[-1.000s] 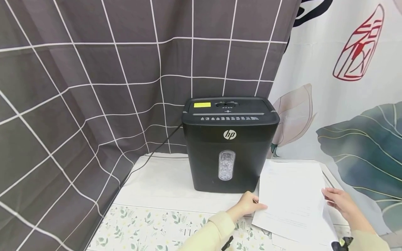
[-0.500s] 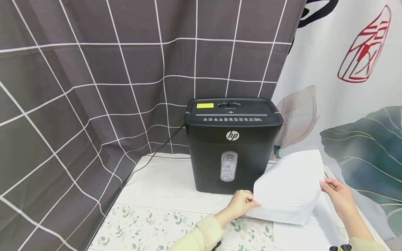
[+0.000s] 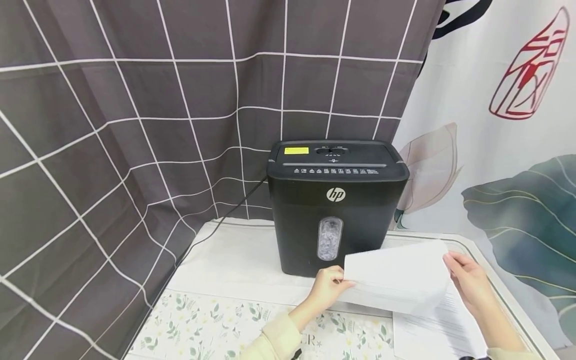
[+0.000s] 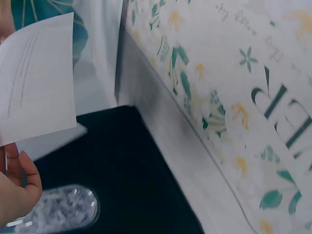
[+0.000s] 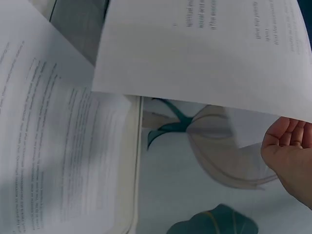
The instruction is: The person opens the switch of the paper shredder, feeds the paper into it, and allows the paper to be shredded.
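Note:
A printed sheet of paper (image 3: 396,275) is held off the table between both hands, in front of the shredder's lower right side. My left hand (image 3: 328,287) pinches its left edge between thumb and fingers. At the opposite edge, my right hand (image 3: 468,280) grips the sheet. Its print shows in the right wrist view, where the sheet (image 5: 195,63) hangs above more printed paper (image 5: 53,146). That paper (image 3: 443,332) lies on the table below the right hand. A black paper shredder (image 3: 297,225) stands upright behind the hands, marked "hp", with shredded bits visible through its window (image 3: 330,238).
The shredder's feed slot (image 3: 335,165) runs across its top, beside a yellow sticker (image 3: 296,150). A black cord (image 3: 211,232) trails from its left side along the table edge. A floral cloth (image 3: 202,325) covers the front. Curtains (image 3: 180,100) hang behind.
Both hands have lifted the top sheet from the pile and brought it left and nearer, tilting it. The printed paper beneath is uncovered. The camera view has shifted slightly.

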`<state>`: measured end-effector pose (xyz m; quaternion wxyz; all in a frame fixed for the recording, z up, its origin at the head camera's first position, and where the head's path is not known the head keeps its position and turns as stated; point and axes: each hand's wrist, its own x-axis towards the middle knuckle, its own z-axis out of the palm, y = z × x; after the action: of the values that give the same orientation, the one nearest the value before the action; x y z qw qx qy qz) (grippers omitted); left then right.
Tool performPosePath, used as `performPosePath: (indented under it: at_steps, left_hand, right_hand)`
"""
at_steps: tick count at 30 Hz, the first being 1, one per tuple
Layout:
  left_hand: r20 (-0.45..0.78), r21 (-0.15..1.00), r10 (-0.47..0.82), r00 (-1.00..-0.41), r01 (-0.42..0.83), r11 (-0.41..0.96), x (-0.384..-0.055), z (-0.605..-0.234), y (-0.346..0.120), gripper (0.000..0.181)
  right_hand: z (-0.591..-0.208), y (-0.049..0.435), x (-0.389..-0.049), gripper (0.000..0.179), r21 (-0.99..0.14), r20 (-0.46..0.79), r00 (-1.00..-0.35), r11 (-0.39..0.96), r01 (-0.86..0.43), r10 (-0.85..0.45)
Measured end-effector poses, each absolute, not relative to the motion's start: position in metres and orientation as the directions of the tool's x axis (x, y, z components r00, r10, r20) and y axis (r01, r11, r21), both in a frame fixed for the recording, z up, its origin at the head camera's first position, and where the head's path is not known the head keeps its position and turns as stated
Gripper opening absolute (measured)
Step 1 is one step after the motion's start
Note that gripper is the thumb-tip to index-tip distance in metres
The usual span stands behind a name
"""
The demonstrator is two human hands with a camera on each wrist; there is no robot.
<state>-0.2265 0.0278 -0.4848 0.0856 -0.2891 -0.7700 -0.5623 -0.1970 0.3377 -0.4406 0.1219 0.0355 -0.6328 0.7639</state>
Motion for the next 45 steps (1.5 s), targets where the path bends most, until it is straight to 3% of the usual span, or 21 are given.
performPosePath:
  at_steps: [3, 8, 10, 18, 22, 24, 31, 38, 45]
  left_hand:
    - [0.466, 0.827, 0.325, -0.823, 0.536, 0.169, -0.227, -0.476, 0.019, 0.025]
    - [0.474, 0.836, 0.292, -0.831, 0.529, 0.146, -0.221, -0.466, 0.006, 0.026]
    - [0.483, 0.837, 0.269, -0.833, 0.529, 0.136, -0.218, -0.463, 0.001, 0.022]
    - [0.515, 0.811, 0.213, -0.830, 0.553, 0.191, -0.206, -0.433, -0.031, 0.012]
    - [0.479, 0.826, 0.256, -0.840, 0.529, 0.191, -0.199, -0.422, -0.045, 0.027]
    - [0.470, 0.833, 0.268, -0.841, 0.523, 0.180, -0.195, -0.418, -0.053, 0.026]
    - [0.495, 0.826, 0.176, -0.851, 0.524, 0.208, -0.188, -0.403, -0.079, 0.011]
    - [0.526, 0.799, 0.097, -0.845, 0.530, 0.285, -0.190, -0.394, -0.097, 0.006]
    - [0.516, 0.784, 0.092, -0.852, 0.512, 0.351, -0.189, -0.378, -0.108, 0.006]
  right_hand:
    - [-0.433, 0.326, -0.197, 0.030, -0.966, 0.237, -0.965, -0.075, -0.245, 0.109]
    - [-0.422, 0.306, -0.189, 0.034, -0.940, 0.287, -0.954, 0.217, -0.265, 0.080]
    - [-0.419, 0.297, -0.185, 0.038, -0.920, 0.322, -0.944, 0.257, -0.296, 0.065]
    - [-0.401, 0.266, -0.178, 0.041, -0.889, 0.445, -0.895, 0.128, -0.441, 0.010]
    - [-0.393, 0.255, -0.170, 0.042, -0.884, 0.458, -0.889, 0.124, -0.451, 0.033]
    - [-0.390, 0.249, -0.166, 0.042, -0.877, 0.475, -0.878, 0.105, -0.468, 0.058]
    - [-0.383, 0.226, -0.163, 0.047, -0.822, 0.543, -0.837, 0.241, -0.516, 0.061]
    - [-0.375, 0.222, -0.169, 0.046, -0.758, 0.583, -0.796, 0.242, -0.605, -0.164]
    - [-0.353, 0.219, -0.174, 0.027, -0.727, 0.586, -0.808, 0.400, -0.558, -0.061]
